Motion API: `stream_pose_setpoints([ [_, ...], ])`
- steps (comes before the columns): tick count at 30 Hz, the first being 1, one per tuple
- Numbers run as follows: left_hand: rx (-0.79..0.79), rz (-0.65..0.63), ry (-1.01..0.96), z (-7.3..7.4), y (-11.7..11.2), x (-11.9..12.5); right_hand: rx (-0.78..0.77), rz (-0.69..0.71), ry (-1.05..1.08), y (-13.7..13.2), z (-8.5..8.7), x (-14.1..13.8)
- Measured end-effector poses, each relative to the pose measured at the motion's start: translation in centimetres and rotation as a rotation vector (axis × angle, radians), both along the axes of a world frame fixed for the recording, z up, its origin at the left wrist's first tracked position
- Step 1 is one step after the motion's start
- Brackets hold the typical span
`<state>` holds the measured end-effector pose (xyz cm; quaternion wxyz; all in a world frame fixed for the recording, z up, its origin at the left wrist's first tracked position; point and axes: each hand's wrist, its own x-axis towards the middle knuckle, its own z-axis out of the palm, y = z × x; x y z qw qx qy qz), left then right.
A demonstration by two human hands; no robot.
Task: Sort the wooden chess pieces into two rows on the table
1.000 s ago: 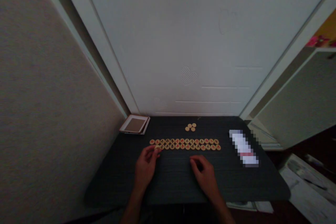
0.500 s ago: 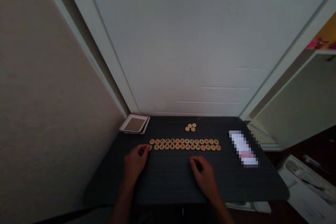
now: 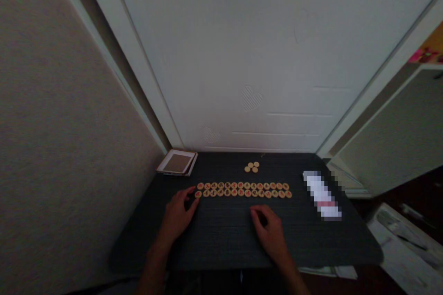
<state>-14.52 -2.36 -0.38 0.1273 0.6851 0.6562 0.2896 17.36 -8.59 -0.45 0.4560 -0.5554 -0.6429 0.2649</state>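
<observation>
Two long rows of round wooden Chinese chess pieces (image 3: 241, 192) with red and dark characters lie across the dark table. My left hand (image 3: 178, 212) is at the left end of the rows, thumb and forefinger apart. Its fingertips are close beside the leftmost front-row piece (image 3: 198, 194), which rests on the table with its red mark showing. Whether they touch it, I cannot tell. My right hand (image 3: 270, 228) rests on the table in front of the rows, fingers curled with thumb and forefinger tips together and nothing visible in them.
Several plain-faced discs (image 3: 251, 165) lie behind the rows. At the table's back left corner is a flat open box (image 3: 177, 162). A blurred white object (image 3: 320, 193) lies on the right. The dark table (image 3: 221, 235) meets a white panel (image 3: 224, 78) at the back.
My left hand's thumb and forefinger have spread apart from their pinch at the leftmost front-row piece, leaving it in full view on the table. My right hand has stayed still.
</observation>
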Motion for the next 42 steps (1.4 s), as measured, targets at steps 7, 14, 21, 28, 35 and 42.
stream_pose_setpoints([
  [7,0.019,-0.050,0.000,-0.9,0.4,-0.3,0.003,0.002,-0.001,-0.1,0.1,0.0],
  [14,0.029,-0.046,-0.011,-0.9,0.6,-0.1,-0.003,-0.001,-0.002,0.0,-0.4,0.1],
  [21,0.007,-0.047,-0.014,-0.8,0.7,0.0,0.009,-0.002,0.006,0.0,-0.1,0.0],
  [28,0.001,-0.101,0.002,-0.4,1.0,0.1,0.001,0.002,0.019,0.0,0.1,0.0],
  [35,-0.026,-0.143,0.090,0.0,1.3,0.7,0.008,0.005,0.024,0.1,0.1,-0.1],
  [42,-0.010,-0.117,0.080,-0.3,1.4,0.7,0.010,-0.003,0.014,0.0,0.3,-0.1],
])
